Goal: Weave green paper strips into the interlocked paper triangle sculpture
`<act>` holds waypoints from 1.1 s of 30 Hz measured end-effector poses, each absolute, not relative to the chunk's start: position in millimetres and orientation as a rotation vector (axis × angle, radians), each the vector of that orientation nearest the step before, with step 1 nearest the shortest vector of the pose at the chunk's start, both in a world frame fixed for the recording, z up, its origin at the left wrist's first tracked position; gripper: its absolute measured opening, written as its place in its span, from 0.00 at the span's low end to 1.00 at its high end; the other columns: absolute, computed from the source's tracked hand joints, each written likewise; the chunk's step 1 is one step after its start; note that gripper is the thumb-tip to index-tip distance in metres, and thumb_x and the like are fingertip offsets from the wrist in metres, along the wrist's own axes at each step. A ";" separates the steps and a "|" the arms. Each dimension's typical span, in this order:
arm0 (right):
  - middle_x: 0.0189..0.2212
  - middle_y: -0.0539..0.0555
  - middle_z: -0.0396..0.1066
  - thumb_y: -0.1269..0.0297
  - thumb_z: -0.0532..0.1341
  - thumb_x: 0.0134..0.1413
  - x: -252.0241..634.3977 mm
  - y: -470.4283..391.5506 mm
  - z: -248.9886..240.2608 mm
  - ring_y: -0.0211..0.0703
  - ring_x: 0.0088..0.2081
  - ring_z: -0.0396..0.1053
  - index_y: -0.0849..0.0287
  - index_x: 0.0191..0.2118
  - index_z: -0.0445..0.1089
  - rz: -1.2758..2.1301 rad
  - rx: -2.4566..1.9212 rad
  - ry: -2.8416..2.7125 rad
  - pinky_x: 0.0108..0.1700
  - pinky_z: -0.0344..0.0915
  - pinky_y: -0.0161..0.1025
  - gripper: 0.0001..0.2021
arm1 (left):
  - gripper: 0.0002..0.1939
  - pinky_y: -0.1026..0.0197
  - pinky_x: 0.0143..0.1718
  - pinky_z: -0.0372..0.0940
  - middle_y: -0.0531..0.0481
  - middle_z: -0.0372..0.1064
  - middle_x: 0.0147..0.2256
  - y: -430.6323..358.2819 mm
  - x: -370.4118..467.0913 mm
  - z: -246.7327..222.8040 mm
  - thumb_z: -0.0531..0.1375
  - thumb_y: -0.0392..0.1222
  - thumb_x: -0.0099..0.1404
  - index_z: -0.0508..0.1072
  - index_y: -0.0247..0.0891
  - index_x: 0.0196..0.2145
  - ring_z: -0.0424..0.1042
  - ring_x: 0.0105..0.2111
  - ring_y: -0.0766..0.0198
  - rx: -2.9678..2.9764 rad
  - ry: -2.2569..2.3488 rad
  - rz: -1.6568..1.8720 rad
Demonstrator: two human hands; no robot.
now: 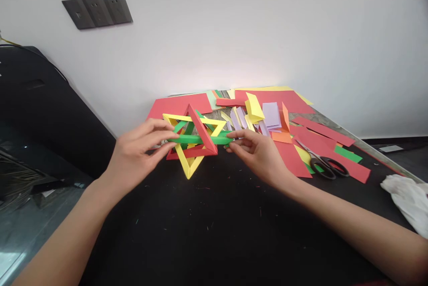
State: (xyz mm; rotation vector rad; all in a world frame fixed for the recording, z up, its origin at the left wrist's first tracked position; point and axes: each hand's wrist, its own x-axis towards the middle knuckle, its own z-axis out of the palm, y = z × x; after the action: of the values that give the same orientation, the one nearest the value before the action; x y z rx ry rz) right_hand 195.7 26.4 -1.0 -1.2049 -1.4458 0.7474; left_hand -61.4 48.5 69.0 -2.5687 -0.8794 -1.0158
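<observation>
Both forearms (347,217) come in from the lower corners, bringing the hands close to each other. The left hand (133,145) pinches one end of a green paper bar (192,139) between thumb and fingers; the right hand (261,152) has the same grip on the other end. The bar belongs to one paper star (189,168), held over the worktop (214,228). I count one pair of scissors (321,160). The overlapping paper pieces (297,161) are hard to count; a white cloth (406,199) is cut off at right.
</observation>
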 end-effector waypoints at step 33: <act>0.31 0.54 0.76 0.70 0.61 0.60 176.2 4.8 22.8 0.47 0.41 0.66 0.60 0.36 0.71 -0.026 -0.830 -2.235 0.37 0.66 0.39 0.02 | 0.06 0.68 0.25 0.64 0.54 0.71 0.34 11.5 -55.9 45.9 0.64 0.39 0.63 0.75 0.39 0.39 0.64 0.24 0.74 -2.923 -1.135 -1.271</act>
State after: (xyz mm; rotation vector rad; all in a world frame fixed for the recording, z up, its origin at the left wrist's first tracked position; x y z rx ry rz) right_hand 176.2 4.8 22.8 -0.8298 -2.2355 -0.0264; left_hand -55.9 11.5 45.9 -2.9227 -1.1353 -1.2707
